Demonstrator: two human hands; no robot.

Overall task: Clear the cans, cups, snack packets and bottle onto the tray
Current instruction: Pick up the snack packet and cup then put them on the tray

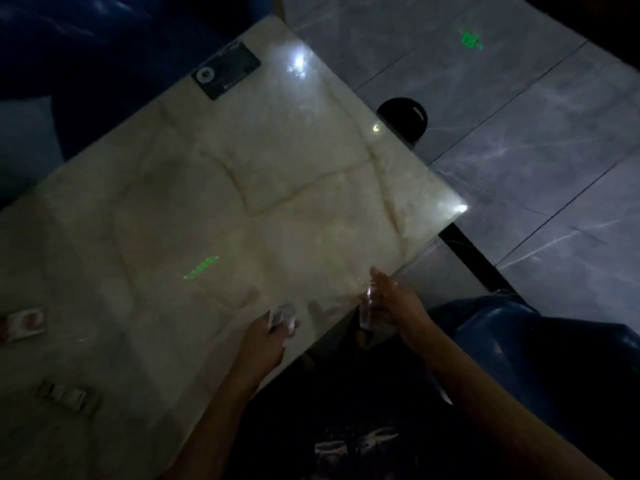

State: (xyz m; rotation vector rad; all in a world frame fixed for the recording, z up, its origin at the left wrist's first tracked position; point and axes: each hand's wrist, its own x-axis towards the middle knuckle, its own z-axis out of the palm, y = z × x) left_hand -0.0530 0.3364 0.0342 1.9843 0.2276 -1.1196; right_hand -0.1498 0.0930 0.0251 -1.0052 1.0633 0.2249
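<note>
At the marble table (214, 188) near edge, the left hand (266, 336) pinches a pale snack packet (284, 315) while the right hand (394, 304) curls around a clear bottle (367, 306); both should stay firmly gripped, bottle upright, as the tray is out of view.

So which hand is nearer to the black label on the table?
Left. The left hand is nearer the black label; the right hand is further to the right.

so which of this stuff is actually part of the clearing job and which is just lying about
Part of the job:
- clear cup, gripped by the right hand
- small pale item, too blurred to name, in the left hand
- two packets on the table

Just lying about:
- black card
- dark round object on the floor
</note>
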